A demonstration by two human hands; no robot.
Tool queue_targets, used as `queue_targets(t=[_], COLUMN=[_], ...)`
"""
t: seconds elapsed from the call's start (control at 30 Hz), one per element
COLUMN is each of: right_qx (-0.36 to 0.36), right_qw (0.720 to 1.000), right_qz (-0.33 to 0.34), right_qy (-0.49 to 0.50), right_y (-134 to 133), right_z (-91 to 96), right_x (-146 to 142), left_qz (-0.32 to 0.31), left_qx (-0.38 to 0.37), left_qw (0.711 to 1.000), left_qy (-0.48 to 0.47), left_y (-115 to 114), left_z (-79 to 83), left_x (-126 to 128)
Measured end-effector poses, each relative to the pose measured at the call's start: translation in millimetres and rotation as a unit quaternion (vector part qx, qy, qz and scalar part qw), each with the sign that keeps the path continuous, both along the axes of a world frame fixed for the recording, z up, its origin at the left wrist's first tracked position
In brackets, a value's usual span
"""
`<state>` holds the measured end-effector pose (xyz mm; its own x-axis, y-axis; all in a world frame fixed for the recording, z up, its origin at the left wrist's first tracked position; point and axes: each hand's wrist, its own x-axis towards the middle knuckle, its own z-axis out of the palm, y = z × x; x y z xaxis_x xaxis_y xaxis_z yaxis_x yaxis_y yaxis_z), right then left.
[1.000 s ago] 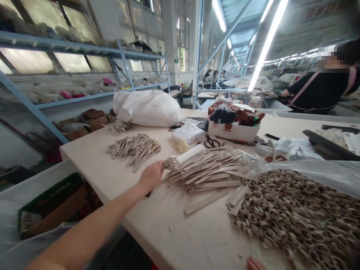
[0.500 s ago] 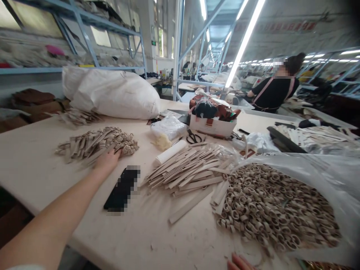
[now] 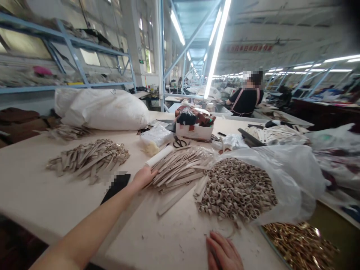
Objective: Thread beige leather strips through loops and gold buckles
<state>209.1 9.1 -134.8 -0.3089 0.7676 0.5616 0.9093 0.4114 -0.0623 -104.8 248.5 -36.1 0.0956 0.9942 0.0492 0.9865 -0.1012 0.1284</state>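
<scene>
My left hand reaches across the table, fingers stretched out and their tips touching the left ends of a heap of flat beige strips. No strip is seen lifted by it. A white roll lies just beyond that hand, and a dark phone is partly covered by the forearm. At the near edge my right hand rests on the tabletop, fingers curled together; a dark sliver shows between them, too unclear to name. Beyond it, many small beige loops spill from a clear plastic bag.
On the left lies a pile of strips with shiny metal pieces, in front of a big white sack. Scissors and a white box stand farther back. Gold-coloured metal parts fill a tray at right. A person works beyond.
My left hand has left the pile with metal pieces and moved right to the beige strips. More of my right hand now shows. The view has swung right.
</scene>
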Motion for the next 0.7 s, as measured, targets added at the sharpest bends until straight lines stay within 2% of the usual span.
queue_targets(t=[0.17,0.33,0.47,0.7], right_qx=[-0.063,-0.112,-0.135,-0.144], right_qw=[0.998,0.991,0.985,0.973], right_qz=[-0.015,-0.036,-0.037,-0.045], right_qy=[0.019,0.059,0.098,0.174], right_y=[-3.9,-9.3,-13.9,-18.9], right_z=[20.5,30.8,37.3,41.7], right_x=[-6.1,-15.3,-18.8,-20.8], left_qz=[-0.064,-0.124,-0.149,-0.151], left_qx=[0.038,0.059,0.068,0.096], left_qw=[0.996,0.988,0.983,0.983], left_qy=[0.041,0.071,0.081,0.045], left_y=[-19.6,-47.6,-60.3,-80.3], left_z=[12.2,16.2,20.3,45.5], left_x=[33.0,56.6,63.4,68.8])
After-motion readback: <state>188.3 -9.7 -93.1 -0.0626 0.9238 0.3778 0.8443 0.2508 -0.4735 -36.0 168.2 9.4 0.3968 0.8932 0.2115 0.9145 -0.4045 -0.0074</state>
